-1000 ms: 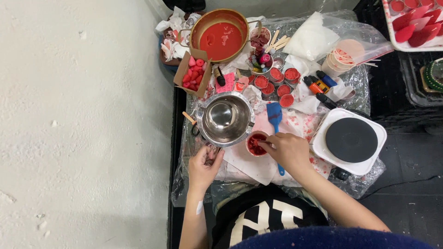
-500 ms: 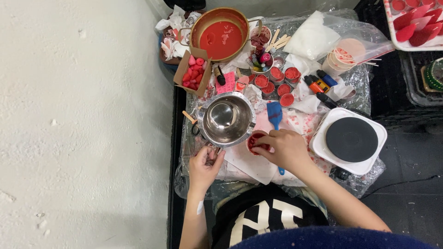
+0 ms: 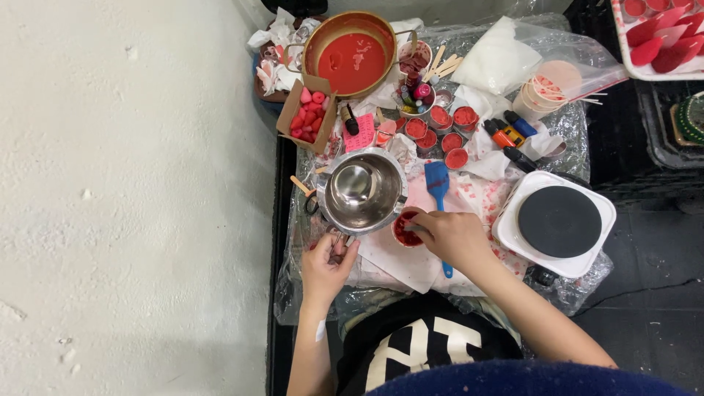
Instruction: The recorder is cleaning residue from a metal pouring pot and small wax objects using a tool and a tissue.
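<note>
Steel pot (image 3: 363, 192) mid-frame, your left hand (image 3: 327, 265) pinching its handle, right hand (image 3: 453, 239) gripping red-filled cup (image 3: 405, 228) beside it, hotplate (image 3: 555, 223) crowding right, tabletop (image 3: 469, 196) cluttered.

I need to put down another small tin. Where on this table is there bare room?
Barest: the black top of the hotplate, and the paper in front of the steel pot, between left hand and right hand. Behind the pot it is crowded with red tins, bottles and the red bowl.

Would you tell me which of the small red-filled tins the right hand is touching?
The tin beside the steel pot, apart from the cluster higher up, under the right hand.
</note>
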